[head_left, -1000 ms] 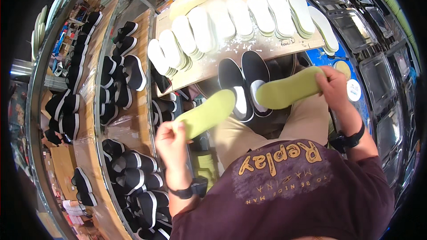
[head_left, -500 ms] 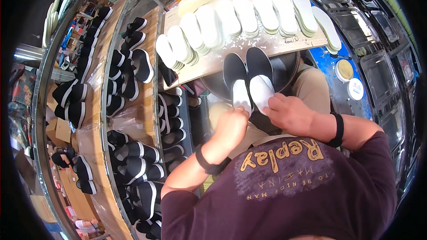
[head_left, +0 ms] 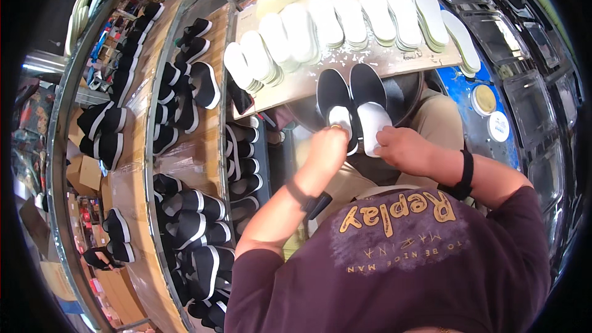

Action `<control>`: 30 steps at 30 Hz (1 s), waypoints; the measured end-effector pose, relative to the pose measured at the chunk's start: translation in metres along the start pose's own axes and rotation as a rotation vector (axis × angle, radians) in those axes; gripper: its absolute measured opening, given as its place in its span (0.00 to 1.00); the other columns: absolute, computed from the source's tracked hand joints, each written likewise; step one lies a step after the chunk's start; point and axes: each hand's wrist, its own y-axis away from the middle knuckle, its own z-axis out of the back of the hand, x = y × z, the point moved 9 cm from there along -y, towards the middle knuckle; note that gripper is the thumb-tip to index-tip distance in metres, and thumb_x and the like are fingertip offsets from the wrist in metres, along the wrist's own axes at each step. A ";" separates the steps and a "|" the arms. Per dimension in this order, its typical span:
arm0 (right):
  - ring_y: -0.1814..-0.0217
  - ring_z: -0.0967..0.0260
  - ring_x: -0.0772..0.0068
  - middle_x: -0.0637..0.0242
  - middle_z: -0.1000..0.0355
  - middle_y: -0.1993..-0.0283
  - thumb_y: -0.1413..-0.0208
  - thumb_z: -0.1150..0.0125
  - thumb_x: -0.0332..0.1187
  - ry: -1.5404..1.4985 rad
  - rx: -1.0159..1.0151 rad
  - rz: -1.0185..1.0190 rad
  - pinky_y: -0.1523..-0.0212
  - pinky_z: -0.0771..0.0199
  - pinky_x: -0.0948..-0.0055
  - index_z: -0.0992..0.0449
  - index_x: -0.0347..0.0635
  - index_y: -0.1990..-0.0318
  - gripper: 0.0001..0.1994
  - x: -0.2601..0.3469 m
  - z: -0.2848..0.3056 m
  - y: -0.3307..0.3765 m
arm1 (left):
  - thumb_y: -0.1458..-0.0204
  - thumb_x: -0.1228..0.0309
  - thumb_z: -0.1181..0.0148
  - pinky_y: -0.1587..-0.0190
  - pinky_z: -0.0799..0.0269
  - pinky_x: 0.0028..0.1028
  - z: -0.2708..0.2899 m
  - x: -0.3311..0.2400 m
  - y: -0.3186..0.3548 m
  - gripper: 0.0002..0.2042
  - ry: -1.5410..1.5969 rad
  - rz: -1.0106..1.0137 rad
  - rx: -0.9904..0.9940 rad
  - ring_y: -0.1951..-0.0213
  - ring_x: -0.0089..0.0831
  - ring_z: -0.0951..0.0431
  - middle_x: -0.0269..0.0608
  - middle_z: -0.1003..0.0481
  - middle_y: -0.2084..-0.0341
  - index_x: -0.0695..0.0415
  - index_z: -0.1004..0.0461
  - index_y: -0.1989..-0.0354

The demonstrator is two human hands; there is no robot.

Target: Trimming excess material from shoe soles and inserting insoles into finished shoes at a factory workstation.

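Two black slip-on shoes stand side by side in front of me, a left shoe [head_left: 332,88] and a right shoe [head_left: 367,82], toes pointing away. A white insole [head_left: 340,117] lies partly inside the left shoe, its near end pinched by the closed fingers of my left hand [head_left: 327,150]. In the right shoe sits another white insole [head_left: 371,122]. Its near side edge is held between the thumb and fingers of my right hand [head_left: 408,148]. Both insoles' front ends are hidden inside the shoes, and my left fingertips are partly hidden.
Stacks of white insoles [head_left: 348,18] line a wooden board [head_left: 296,89] beyond the shoes, with white scraps scattered there. On the left, a shelf rack [head_left: 191,166] holds many black shoes. Round tins [head_left: 483,100] rest on a blue surface to the right, beside clear plastic trays [head_left: 529,100].
The left insole has gone deeper into its shoe. The right insole, tilted before, now lies straighter along its shoe. The whole view has shifted slightly.
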 end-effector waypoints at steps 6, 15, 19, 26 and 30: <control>0.63 0.34 0.59 0.64 0.36 0.70 0.61 0.40 0.29 -0.049 -0.123 -0.002 0.67 0.30 0.62 0.24 0.44 0.71 0.06 0.013 0.016 -0.008 | 0.65 0.74 0.41 0.69 0.26 0.41 -0.028 0.031 -0.020 0.02 0.031 0.090 0.068 0.71 0.45 0.21 0.46 0.23 0.78 0.53 0.23 0.81; 0.63 0.32 0.61 0.65 0.34 0.70 0.60 0.42 0.29 0.072 -0.067 -0.148 0.66 0.28 0.63 0.26 0.45 0.74 0.03 0.000 0.016 -0.005 | 0.57 0.72 0.44 0.65 0.26 0.38 -0.028 0.016 -0.036 0.04 -0.148 0.028 -0.099 0.66 0.41 0.20 0.43 0.22 0.71 0.53 0.23 0.76; 0.61 0.32 0.62 0.65 0.32 0.69 0.61 0.42 0.30 0.114 0.019 -0.136 0.66 0.28 0.65 0.25 0.45 0.75 0.03 -0.012 -0.008 -0.005 | 0.55 0.73 0.46 0.62 0.24 0.38 -0.080 0.039 -0.037 0.07 -0.002 0.092 0.278 0.63 0.39 0.19 0.42 0.20 0.69 0.58 0.21 0.75; 0.62 0.29 0.62 0.64 0.29 0.69 0.62 0.40 0.30 0.239 0.034 -0.210 0.65 0.26 0.66 0.23 0.45 0.78 0.02 -0.051 -0.047 -0.020 | 0.54 0.71 0.46 0.62 0.25 0.35 -0.082 0.027 -0.038 0.08 -0.253 0.044 0.413 0.62 0.34 0.19 0.39 0.19 0.68 0.51 0.19 0.70; 0.65 0.27 0.58 0.62 0.28 0.71 0.58 0.40 0.32 0.262 0.099 -0.323 0.67 0.27 0.62 0.21 0.48 0.70 0.06 -0.110 -0.094 -0.013 | 0.55 0.72 0.45 0.60 0.26 0.37 -0.086 0.024 -0.042 0.08 -0.179 0.020 0.437 0.60 0.37 0.20 0.41 0.20 0.67 0.52 0.20 0.69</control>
